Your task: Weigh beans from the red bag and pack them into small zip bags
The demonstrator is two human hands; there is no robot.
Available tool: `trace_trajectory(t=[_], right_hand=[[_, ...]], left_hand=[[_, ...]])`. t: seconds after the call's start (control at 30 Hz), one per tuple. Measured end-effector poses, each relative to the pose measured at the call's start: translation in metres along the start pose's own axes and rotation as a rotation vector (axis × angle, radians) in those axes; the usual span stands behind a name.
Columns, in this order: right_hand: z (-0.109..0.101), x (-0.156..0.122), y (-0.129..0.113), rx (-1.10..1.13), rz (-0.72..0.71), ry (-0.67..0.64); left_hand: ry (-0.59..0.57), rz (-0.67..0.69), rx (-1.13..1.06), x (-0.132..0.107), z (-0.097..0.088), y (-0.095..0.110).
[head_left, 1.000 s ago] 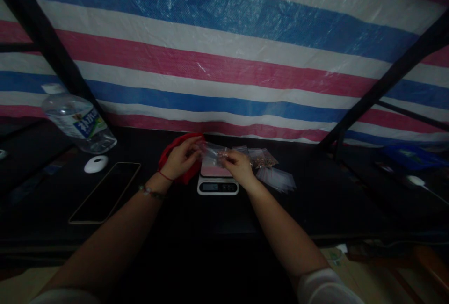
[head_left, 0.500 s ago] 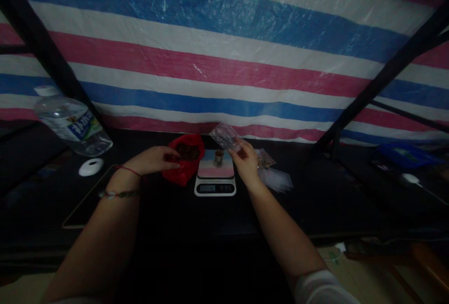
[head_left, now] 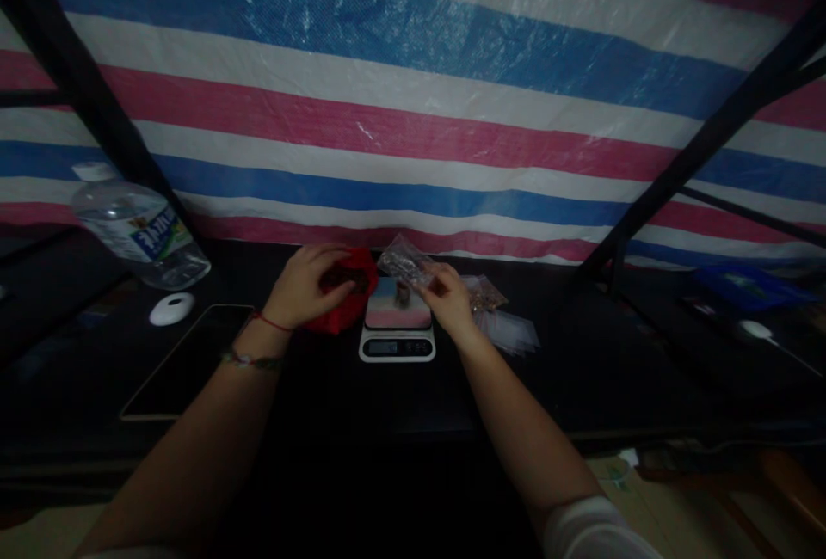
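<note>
A red bag (head_left: pixel 336 321) with dark brown contents lies open on the black table. My left hand (head_left: pixel 308 285) is over its left side, thumb and fingers apart at the opening; I make out nothing held. My right hand (head_left: pixel 448 299) pinches a clear plastic bag (head_left: pixel 401 260), raised above the back of a white digital scale (head_left: pixel 398 347). On the scale's plate stands a small cup-like container (head_left: pixel 401 294), partly behind the clear bag. The scale's digits are too dim to read. Right of my right hand lie a filled clear bag (head_left: pixel 489 294) and several flat clear bags (head_left: pixel 509 332).
To the left stand a large plastic bottle (head_left: pixel 138 228), a white rounded case (head_left: pixel 171 309) and a dark tablet (head_left: pixel 187 365). A striped tarp (head_left: pixel 413 138) hangs behind the table between black frame bars. A blue object (head_left: pixel 748 286) and a white cable (head_left: pixel 767 333) are at right.
My left hand has moved right and spread over the red bag's opening. The clear bag in my right hand has dropped slightly and tilted over the small container.
</note>
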State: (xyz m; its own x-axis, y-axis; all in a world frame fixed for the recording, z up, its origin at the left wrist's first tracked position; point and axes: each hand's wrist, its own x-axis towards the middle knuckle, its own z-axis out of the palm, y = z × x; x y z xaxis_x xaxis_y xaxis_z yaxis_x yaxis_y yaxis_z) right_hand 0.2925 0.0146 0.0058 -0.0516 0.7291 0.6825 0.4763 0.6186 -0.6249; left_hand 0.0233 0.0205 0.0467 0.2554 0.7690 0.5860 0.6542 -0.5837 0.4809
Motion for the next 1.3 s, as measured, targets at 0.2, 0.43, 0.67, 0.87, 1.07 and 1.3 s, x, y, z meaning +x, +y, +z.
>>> trace_trajectory(t=[0.2, 0.43, 0.67, 0.87, 1.07, 1.3], right_hand=[[0.009, -0.008, -0.014, -0.091, -0.232, -0.296], [0.003, -0.005, -0.008, -0.120, -0.224, -0.257], [0.002, -0.005, -0.008, -0.142, -0.197, -0.199], [0.006, -0.008, -0.019, -0.171, -0.251, -0.305], [0.016, -0.014, -0.029, -0.124, -0.269, -0.394], [0.014, -0.011, -0.016, 0.028, -0.077, -0.087]], left_hand=[[-0.288, 0.245, 0.146, -0.006, 0.033, 0.002], [-0.486, -0.229, 0.277, -0.015, 0.044, -0.046], [-0.482, -0.475, 0.450, -0.014, 0.043, -0.049], [-0.163, -0.079, 0.313, -0.008, 0.022, -0.014], [-0.290, 0.419, 0.119, -0.013, 0.035, 0.020], [-0.249, 0.231, 0.068, -0.012, 0.047, 0.010]])
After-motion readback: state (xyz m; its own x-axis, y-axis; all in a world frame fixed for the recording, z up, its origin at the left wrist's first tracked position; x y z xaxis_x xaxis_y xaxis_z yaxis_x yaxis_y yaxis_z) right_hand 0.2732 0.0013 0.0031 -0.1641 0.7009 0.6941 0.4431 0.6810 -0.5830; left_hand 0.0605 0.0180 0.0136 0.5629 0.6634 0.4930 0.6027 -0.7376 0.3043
